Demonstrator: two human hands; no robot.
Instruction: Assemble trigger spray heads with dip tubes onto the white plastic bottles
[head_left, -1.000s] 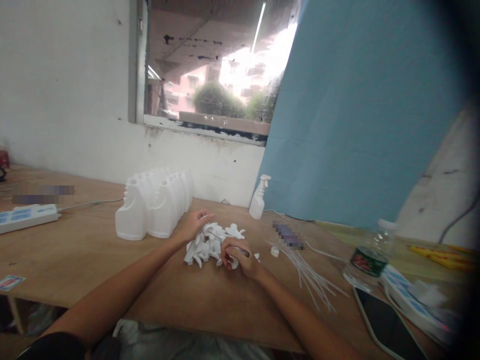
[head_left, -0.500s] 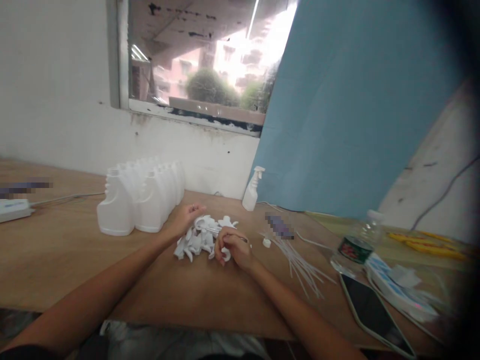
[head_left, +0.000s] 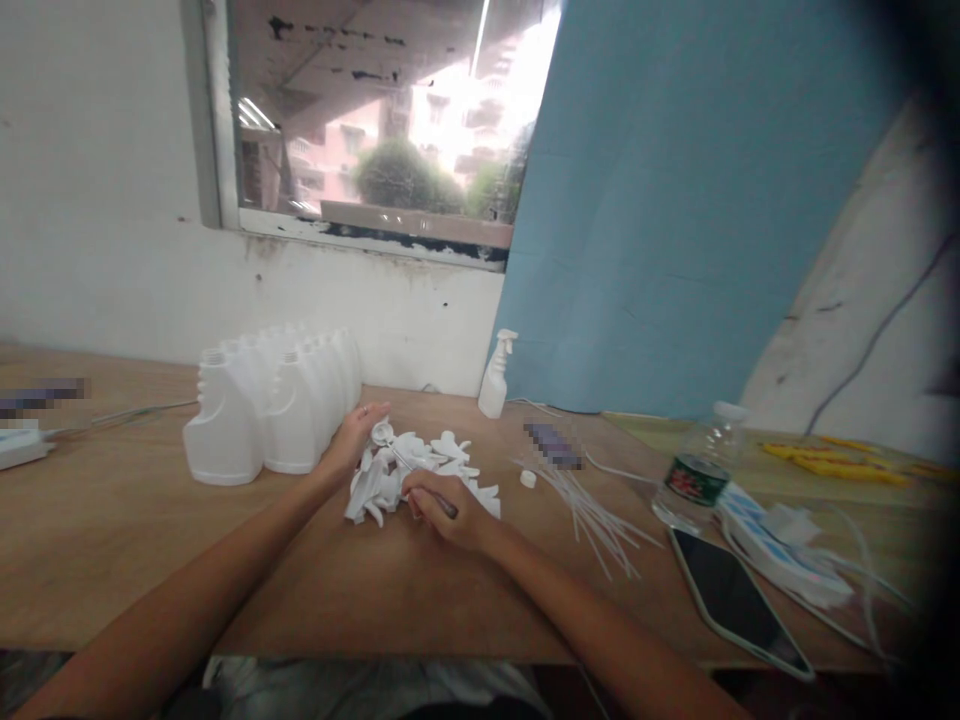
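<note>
My left hand (head_left: 362, 430) is at the back left of a pile of white plastic spray-trigger heads (head_left: 450, 455). Its fingers curl behind one white spray head (head_left: 382, 433), whose round opening faces me; the thumb is hard to see. My right hand (head_left: 442, 505) is closed around a slim metal tool (head_left: 403, 458), its shaft pointing up and left to that spray head. The tool's rear end sticks out of the fist. Its exact kind is too small to tell.
White bottles without tops (head_left: 289, 420) stand in rows at left. A spray bottle (head_left: 494, 380) stands by the wall. To the right are a white cap (head_left: 528, 479), thin white tubes (head_left: 592, 520), a water bottle (head_left: 697, 475), a phone (head_left: 739, 600) and a power strip (head_left: 787, 550).
My right hand has moved left and turned, the tool now tilting up toward the spray head. My left hand has shifted slightly left. The camera view has turned a little right.
</note>
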